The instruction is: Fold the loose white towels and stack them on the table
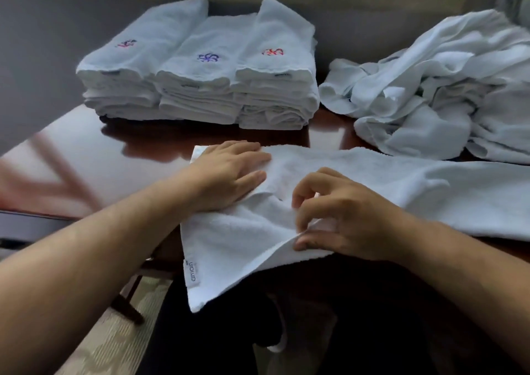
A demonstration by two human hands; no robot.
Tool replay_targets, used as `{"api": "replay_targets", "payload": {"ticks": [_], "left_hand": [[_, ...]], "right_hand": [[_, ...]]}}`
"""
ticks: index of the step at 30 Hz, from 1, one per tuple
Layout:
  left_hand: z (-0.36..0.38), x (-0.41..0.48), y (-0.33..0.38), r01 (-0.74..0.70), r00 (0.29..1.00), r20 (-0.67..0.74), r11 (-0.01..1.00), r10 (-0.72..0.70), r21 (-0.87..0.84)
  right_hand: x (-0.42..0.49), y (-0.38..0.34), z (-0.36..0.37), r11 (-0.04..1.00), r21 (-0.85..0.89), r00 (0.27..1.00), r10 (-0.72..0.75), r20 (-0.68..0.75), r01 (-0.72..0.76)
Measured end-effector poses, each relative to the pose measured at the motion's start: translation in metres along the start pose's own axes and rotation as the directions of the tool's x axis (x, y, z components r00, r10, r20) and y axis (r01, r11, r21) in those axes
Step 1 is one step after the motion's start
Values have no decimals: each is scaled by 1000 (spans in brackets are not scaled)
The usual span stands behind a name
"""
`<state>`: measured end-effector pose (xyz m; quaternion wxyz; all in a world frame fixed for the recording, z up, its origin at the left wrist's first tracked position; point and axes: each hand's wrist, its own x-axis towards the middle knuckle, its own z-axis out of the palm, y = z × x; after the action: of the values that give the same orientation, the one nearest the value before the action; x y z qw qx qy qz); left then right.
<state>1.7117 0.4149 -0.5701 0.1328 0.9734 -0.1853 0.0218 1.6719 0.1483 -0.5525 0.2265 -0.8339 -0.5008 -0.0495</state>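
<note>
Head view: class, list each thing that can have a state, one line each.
Front towel: spread out, near corner hanging off table.
Folded towels: three neat stacks, side by side.
Loose towels: crumpled heap, unfolded.
Left hand: flat, pressing front towel.
Right hand: pinching front towel's edge.

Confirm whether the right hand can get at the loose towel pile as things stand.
Probably yes. The loose towel pile lies on the same side as the right hand, with only the flat towel between them. The hand pinches that towel's edge, so it would have to let go first.
</note>
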Motion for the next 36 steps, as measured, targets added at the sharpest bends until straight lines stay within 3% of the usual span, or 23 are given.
{"api": "replay_targets", "payload": {"ticks": [3, 6, 8, 10, 13, 18, 22, 25, 28, 30, 33, 35, 36], "left_hand": [[-6, -7, 3, -34, 986, -163, 920, -33, -391], [-21, -23, -4, 44, 997, -1, 530, -83, -847], [-31, -36, -11, 186, 980, 157, 295, -120, -937], [-33, -43, -21, 185, 982, 168, 231, -89, -955], [-35, -51, -21, 119, 991, 129, 285, 17, -951], [-41, -42, -24, 198, 960, 21, 623, -279, -757], [-41, -21, -34, 456, 824, -47, 711, -564, -535], [-41, -11, -40, 557, 796, -77, 776, -601, -295], [-39, -10, -38, 604, 767, -118, 772, -631, -200], [-37, -11, -28, 580, 770, -229, 803, -595, -136], [-35, -9, -2, 314, 873, -375, 948, -312, -56], [-31, -6, 11, 169, 955, -239, 985, -174, -44], [-25, -7, 14, 163, 979, -121, 986, -165, -27]], "right_hand": [[9, -1, -12, 994, 95, 991, 66, -116, -55], [28, 5, -28, 962, 166, 938, 251, -240, -216], [48, 17, -35, 942, 133, 899, 335, -282, -309], [68, 31, -41, 913, 118, 870, 408, -275, -391], [93, 51, -41, 874, 9, 862, 481, -160, -486], [112, 62, -20, 873, -97, 876, 467, -120, -478], [110, 62, -8, 854, -182, 873, 475, -106, -487], [101, 65, -6, 811, -235, 840, 541, -52, -537], [91, 67, -4, 803, -215, 824, 567, -9, -555], [86, 65, -2, 808, -228, 835, 548, -47, -543], [79, 56, 0, 781, -323, 843, 464, -272, -534], [69, 51, -1, 749, -304, 803, 495, -332, -588], [62, 51, -1, 714, -316, 781, 562, -274, -625]]}}
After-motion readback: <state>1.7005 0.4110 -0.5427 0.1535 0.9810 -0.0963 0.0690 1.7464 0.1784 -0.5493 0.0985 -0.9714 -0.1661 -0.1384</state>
